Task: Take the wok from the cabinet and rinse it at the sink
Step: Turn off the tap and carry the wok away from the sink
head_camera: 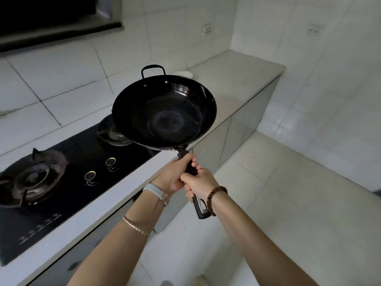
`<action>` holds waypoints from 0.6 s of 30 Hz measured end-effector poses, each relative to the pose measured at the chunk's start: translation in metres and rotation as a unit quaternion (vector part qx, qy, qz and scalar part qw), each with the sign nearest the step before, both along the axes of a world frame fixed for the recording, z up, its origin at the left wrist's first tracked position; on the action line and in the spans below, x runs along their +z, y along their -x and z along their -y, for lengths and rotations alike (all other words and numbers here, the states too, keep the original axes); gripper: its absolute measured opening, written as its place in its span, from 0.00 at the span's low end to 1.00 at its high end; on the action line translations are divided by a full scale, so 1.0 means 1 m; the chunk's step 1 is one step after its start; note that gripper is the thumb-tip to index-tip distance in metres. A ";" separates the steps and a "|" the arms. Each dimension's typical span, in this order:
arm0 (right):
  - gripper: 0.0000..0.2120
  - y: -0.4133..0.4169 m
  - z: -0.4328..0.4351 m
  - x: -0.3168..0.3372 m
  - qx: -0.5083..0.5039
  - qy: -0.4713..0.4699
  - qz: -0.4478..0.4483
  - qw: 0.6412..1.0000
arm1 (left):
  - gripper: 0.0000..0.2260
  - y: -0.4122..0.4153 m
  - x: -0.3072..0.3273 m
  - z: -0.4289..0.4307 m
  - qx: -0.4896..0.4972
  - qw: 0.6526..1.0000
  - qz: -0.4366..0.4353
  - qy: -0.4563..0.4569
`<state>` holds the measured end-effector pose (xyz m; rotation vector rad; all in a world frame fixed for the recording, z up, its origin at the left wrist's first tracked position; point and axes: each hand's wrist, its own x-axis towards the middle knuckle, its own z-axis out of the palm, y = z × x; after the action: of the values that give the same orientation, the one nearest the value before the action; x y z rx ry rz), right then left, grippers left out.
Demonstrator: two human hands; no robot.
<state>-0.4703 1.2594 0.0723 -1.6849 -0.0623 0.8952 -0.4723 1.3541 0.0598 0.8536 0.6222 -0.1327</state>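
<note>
Black wok [165, 114] held over white table [237, 75] edge, left hand [174, 174] and right hand [200, 183] in closed grip round its handle, hob [68, 195] at eight o'clock.

Dim, flat daylight, perhaps from the right; glare on the wok [165, 114]; soft, wide-angle bowed edges.

One wide-angle view, worn on the head, looks forward and steeply down from just off the front edge of the surface [237, 79]. It is rolled, so that edge runs diagonally from lower left to upper right, with the hob [78, 145] close at left and the floor [288, 193] at right
</note>
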 end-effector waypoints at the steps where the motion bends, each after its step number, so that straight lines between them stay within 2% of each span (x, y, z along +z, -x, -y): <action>1: 0.04 -0.011 0.008 0.001 -0.011 0.003 0.002 1.000 | 0.15 -0.013 0.002 0.009 -0.013 1.000 0.002 -0.001; 12: 0.03 -0.132 0.085 -0.001 -0.126 -0.004 -0.010 0.992 | 0.13 -0.155 0.001 0.084 -0.140 0.990 0.005 0.009; 18: 0.02 -0.214 0.108 -0.002 -0.157 0.006 0.006 0.987 | 0.14 -0.246 -0.002 0.106 -0.205 0.979 0.020 -0.003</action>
<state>-0.2567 1.1514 0.0707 -1.6543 0.1973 0.6484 -0.2266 1.2479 0.0580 0.9811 0.4027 -0.4866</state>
